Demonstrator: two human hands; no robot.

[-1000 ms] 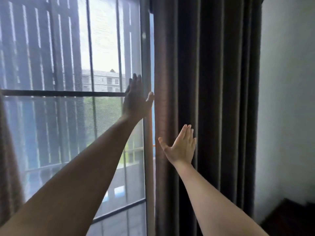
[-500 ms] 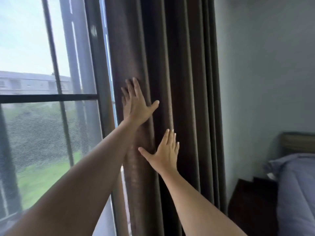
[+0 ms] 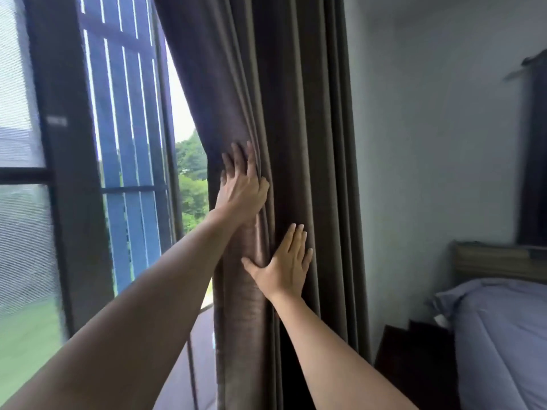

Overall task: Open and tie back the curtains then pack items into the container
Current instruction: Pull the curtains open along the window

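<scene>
Curtain [image 3: 310, 99] is bunched mid-frame, hanging 12 to 6 o'clock, w/ window [image 3: 124, 143] at 9 o'clock & bed [image 3: 503, 335] at 4 o'clock. Left hand [image 3: 242, 187] presses flat on the folds, grip open, fingers straight. Right hand [image 3: 285, 264], at 5 o'clock from it, is also flat on the fabric, grip open, thumb spread.

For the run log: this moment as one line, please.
curtain: bunched, untied | left hand: flat on folds, upper | right hand: flat on folds, lower
</scene>
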